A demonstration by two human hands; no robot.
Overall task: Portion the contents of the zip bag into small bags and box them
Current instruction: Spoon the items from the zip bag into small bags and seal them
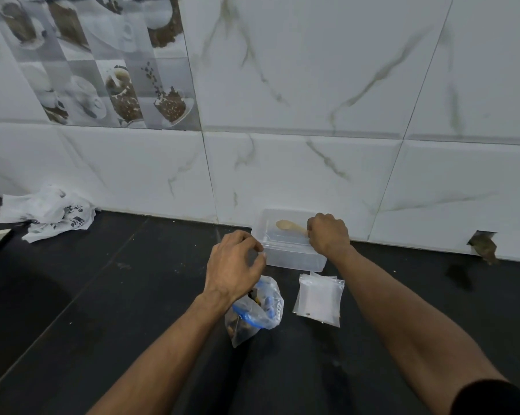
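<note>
I see both forearms reaching forward over the black counter [109, 295]. My right hand [329, 233] is curled closed on the handle of a pale wooden spoon [288, 226], whose bowl points toward 9 o'clock inside the clear plastic box [291, 259] standing against the wall. My left hand [233, 265], knuckles up, fingers loosely bent and empty, hovers just beside the box's corner at 7 o'clock. Under its wrist sits the zip bag [255, 313], holding dark contents. At 3 o'clock from it lies the stack of small bags [318, 298].
</note>
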